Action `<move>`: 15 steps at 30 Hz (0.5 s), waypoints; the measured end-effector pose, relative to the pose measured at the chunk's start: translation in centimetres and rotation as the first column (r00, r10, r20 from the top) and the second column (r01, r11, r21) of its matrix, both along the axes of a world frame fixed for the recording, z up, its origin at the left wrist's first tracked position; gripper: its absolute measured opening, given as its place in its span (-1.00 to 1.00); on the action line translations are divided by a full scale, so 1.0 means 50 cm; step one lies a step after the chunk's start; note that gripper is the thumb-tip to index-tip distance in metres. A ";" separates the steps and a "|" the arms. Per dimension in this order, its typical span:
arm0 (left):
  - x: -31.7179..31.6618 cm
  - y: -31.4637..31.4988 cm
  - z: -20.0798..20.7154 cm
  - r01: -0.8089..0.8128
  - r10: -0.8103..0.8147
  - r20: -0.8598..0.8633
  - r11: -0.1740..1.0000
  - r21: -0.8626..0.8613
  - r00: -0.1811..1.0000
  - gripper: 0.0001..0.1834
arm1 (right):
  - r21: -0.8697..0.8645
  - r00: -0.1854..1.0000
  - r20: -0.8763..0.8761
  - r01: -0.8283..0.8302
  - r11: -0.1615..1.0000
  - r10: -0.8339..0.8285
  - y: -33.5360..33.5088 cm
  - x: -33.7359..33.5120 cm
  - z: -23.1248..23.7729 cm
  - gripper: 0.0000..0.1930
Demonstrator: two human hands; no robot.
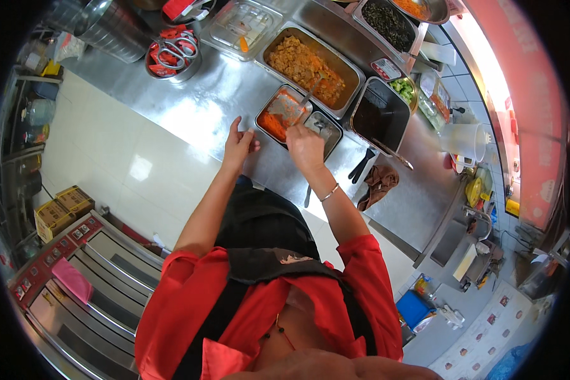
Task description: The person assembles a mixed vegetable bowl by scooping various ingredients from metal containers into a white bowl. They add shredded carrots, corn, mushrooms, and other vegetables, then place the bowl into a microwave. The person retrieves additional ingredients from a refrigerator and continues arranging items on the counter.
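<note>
My right hand (305, 150) is closed over the near edge of a small steel tray; anything in its fingers is hidden. Shredded orange food (273, 125) and orange residue lie in the tray's left part. A metal utensil (325, 131) seems to lie in the right part. Just left of the tray, my left hand (239, 144) is raised over the counter's edge, empty, fingers apart. Behind the tray sits a long steel pan of yellow-brown chopped food (301, 62), with a spoon (309, 95) leaning between the two.
A dark-filled steel pan (377, 117) holds a long-handled utensil. Black handles (361, 166) and a brown cloth (380, 185) lie right of my right hand. Back left are a pot of red packets and scissors (173, 56) and a lidded container (242, 28).
</note>
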State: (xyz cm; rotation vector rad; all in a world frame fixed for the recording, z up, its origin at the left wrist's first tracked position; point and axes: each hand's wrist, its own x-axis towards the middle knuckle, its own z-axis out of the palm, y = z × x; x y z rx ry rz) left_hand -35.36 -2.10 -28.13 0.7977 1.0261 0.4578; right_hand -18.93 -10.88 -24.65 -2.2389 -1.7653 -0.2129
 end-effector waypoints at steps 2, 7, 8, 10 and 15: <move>0.013 0.011 0.002 0.022 -0.022 0.037 1.000 -0.006 0.999 -0.34 | -0.040 0.995 0.018 0.098 0.994 -0.097 0.002 0.018 0.024 -0.88; 0.035 0.003 -0.011 0.040 -0.039 0.053 0.999 -0.009 0.998 -0.34 | -0.048 1.000 -0.021 0.009 0.999 -0.010 -0.022 -0.003 0.009 -0.92; 0.032 -0.001 -0.017 0.020 -0.020 0.034 1.000 -0.010 0.999 -0.36 | -0.011 0.998 -0.030 0.049 0.999 -0.049 -0.013 0.001 0.024 -0.92; 0.020 -0.008 -0.027 -0.025 0.025 -0.004 1.000 -0.012 1.000 -0.38 | 0.061 0.991 -0.053 0.124 0.990 -0.121 0.005 0.018 0.043 -0.91; -0.043 -0.043 -0.010 0.029 -0.029 -0.087 1.000 -0.002 0.996 -0.50 | 0.087 0.999 0.008 0.048 0.995 -0.049 0.016 0.013 -0.022 -0.89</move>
